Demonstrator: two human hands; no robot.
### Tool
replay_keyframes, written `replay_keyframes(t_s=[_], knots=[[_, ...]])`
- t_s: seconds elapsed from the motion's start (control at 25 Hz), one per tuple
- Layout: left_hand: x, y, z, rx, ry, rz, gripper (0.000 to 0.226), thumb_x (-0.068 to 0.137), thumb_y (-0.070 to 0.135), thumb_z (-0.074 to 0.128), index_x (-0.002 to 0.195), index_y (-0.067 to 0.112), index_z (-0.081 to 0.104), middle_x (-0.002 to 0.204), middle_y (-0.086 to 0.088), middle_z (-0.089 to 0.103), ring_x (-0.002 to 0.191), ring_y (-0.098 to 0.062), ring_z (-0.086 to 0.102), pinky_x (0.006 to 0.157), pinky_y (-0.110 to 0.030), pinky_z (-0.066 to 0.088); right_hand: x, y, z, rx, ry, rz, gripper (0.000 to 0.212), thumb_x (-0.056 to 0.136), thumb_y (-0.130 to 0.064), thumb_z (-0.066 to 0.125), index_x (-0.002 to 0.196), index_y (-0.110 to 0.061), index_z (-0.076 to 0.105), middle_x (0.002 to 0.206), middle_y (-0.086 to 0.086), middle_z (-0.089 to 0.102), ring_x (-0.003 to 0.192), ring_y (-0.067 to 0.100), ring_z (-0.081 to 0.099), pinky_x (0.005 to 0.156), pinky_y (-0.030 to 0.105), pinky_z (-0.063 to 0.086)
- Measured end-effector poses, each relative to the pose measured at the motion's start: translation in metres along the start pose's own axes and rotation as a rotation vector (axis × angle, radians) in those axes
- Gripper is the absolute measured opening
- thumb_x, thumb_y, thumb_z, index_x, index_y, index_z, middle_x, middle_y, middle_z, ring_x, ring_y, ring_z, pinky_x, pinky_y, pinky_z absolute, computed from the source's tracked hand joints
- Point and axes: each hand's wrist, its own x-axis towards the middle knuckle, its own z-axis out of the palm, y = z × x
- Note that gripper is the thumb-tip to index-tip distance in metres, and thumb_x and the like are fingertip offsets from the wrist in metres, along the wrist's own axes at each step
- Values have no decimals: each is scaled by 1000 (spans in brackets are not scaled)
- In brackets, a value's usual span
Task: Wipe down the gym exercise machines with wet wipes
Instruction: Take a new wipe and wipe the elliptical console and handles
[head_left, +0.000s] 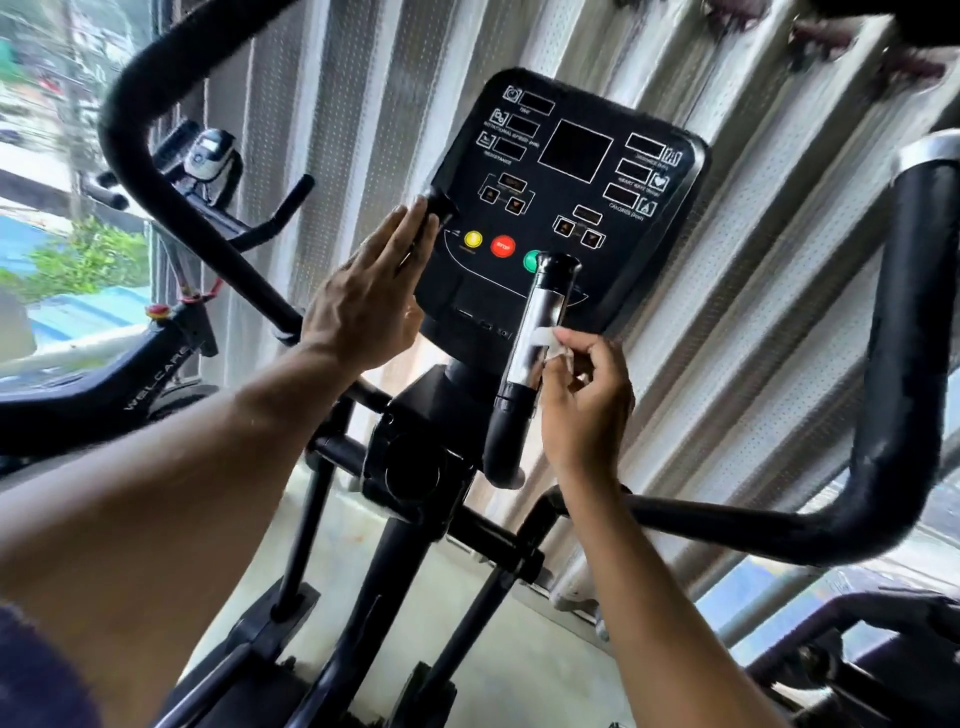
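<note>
The right hand (584, 400) pinches a white wipe (553, 345) between curled fingers (597, 358) and thumb, pressing it against the silver sensor part of the right grip (535, 338) below the console (566, 202). The left hand (363, 306) lies flat with straight fingers (410, 234) together, resting on the left grip (439, 208) at the console's edge, holding nothing. Yellow, red and green buttons sit between the two grips. Another bike (171, 312) stands at the left by the window.
</note>
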Motion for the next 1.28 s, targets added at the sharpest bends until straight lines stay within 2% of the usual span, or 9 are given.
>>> replay_keyframes(t_s=[0.12,0.24,0.4,0.48,0.6,0.76,0.92,1.16,1.28], knots=[[-1,2,-9,-29,-71,-3,99,89,13,67,166,15,7,175,0,-2,161,-22,9,116,-47,42,-18,-2,-20,-48,-170,129,16,93,-2,62,101,-15,67,100,-10,69,92,-5,63,81,31,56],[-3,3,-16,-5,-157,-26,112,85,15,73,166,19,-5,174,3,-14,161,-25,-1,129,-49,18,-26,-4,-56,-81,-285,122,15,93,-10,66,103,-19,70,102,-8,72,91,11,70,80,41,60],[-24,24,-29,-100,-192,-134,105,88,22,70,167,17,1,175,1,-6,161,-21,-3,129,-54,4,-36,-24,-104,-100,-266,25,26,91,-12,61,115,-16,68,111,-3,70,96,13,69,84,24,57],[-63,38,-32,-159,-118,-183,98,87,22,70,166,18,12,174,-5,9,161,-23,5,129,-54,9,-59,-26,-118,-116,-323,-4,31,91,-4,64,120,-14,68,115,-2,70,101,7,66,88,13,50],[-130,60,-36,-256,-99,-263,80,89,24,69,159,17,32,167,-13,26,156,-33,23,124,-57,26,-101,-12,-126,-90,-390,33,32,89,2,65,118,-10,70,113,-3,73,105,4,65,93,9,45],[-193,81,-47,-235,-294,-392,59,91,39,57,147,21,49,151,-8,47,138,-32,47,111,-51,43,-135,17,-120,-56,-501,98,32,85,4,65,110,-15,72,108,-3,70,99,3,63,90,8,43],[-239,100,-63,-209,-458,-507,45,91,43,57,131,23,65,131,-7,64,121,-31,60,96,-41,48,-159,44,-109,5,-593,136,24,85,-4,70,105,-18,72,100,-3,66,84,1,61,82,15,49],[-304,146,-71,-205,-632,-709,35,90,41,62,119,23,70,112,2,76,105,-20,72,88,-29,51,-211,90,-111,84,-820,228,13,87,-17,75,95,-22,67,89,-5,63,68,4,61,66,26,56],[-332,169,-84,-202,-668,-826,29,95,40,64,118,23,68,109,5,74,99,-14,72,88,-34,56,-238,90,-109,109,-943,213,12,86,-17,77,94,-19,68,88,-5,65,70,3,60,66,15,49]])
